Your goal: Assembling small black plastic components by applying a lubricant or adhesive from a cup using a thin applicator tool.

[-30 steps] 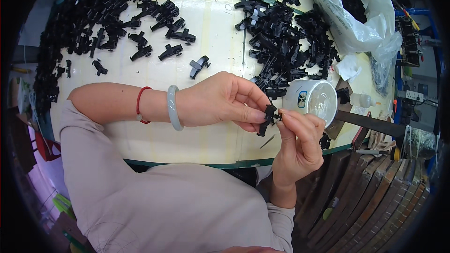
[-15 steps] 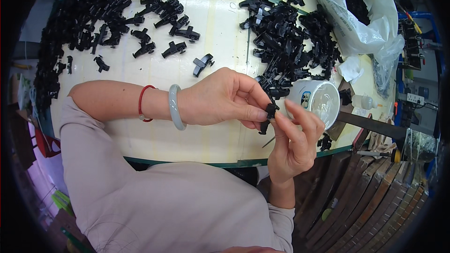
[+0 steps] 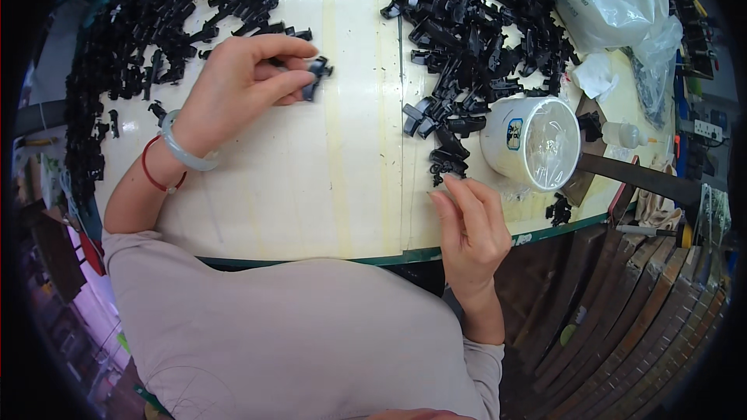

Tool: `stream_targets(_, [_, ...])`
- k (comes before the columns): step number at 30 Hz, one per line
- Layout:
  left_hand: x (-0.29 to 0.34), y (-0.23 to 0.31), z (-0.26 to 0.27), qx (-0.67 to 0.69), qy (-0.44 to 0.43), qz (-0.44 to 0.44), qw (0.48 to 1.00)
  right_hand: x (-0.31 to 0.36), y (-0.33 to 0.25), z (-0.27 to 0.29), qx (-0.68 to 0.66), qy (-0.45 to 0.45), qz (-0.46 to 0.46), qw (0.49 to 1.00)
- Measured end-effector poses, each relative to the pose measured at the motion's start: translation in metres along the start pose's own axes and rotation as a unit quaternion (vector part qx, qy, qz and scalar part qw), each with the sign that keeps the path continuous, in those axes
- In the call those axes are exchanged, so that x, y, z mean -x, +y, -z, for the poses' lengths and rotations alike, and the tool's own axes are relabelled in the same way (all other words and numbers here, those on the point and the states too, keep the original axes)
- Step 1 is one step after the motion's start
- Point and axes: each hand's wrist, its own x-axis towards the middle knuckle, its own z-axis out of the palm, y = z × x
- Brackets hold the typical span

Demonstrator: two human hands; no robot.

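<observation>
My left hand [image 3: 241,89] is stretched over the left side of the table, thumb and fingers closed round a small black plastic part [image 3: 315,78]. Its fingertips hide some of that part, which looks slightly blurred. Lower right, by the table's front edge, my right hand [image 3: 471,233] has its thumb and forefinger apart, with nothing visible between them. Just beyond its fingertips lies a small black piece [image 3: 447,165], at the near end of the right-hand heap of black plastic parts [image 3: 459,39]. Another wide heap of black parts [image 3: 148,23] covers the far left.
Right of the right-hand heap stands a white tub [image 3: 502,140] with clear film inside. A plastic bag [image 3: 615,23] of black parts, a crumpled white tissue [image 3: 595,76], a small bottle [image 3: 622,134] and a dark bar [image 3: 638,175] are at the right. Green edging borders the table.
My hands have parted: the left went left and away to a part on the table, the right drew back. The black piece they held together has left their fingers. The view has shifted slightly.
</observation>
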Motion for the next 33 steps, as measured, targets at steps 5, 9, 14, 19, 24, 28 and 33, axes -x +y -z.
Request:
stream_targets(5, [0.012, 0.007, 0.004, -0.171, 0.083, -0.091, 0.977, 0.002, 0.005, -0.011, 0.073, -0.002, 0.051, 0.996])
stream_targets(9, [0.004, 0.02, -0.008, -0.236, 0.065, -0.27, 0.931, 0.009, 0.006, -0.003, 0.03, 0.039, 0.056, 0.997])
stream_targets(14, [-0.04, 0.02, -0.037, -0.259, 0.051, -0.35, 0.899, 0.015, 0.001, 0.024, -0.326, 0.001, -0.195, 0.925])
stream_targets(19, [-0.057, 0.022, -0.06, -0.299, 0.035, -0.369, 0.879, 0.015, 0.011, 0.038, -0.502, 0.014, -0.22, 0.836])
stream_targets(24, [-0.059, 0.023, -0.063, -0.284, 0.04, -0.364, 0.886, 0.009, 0.013, 0.063, -0.352, 0.05, -0.143, 0.924])
stream_targets(28, [-0.052, 0.025, -0.059, -0.249, 0.047, -0.335, 0.908, -0.013, 0.019, 0.068, -0.214, 0.117, -0.056, 0.968])
stream_targets(33, [-0.049, 0.028, -0.053, -0.122, 0.012, -0.308, 0.943, -0.038, 0.028, 0.072, -0.104, 0.141, 0.019, 0.984])
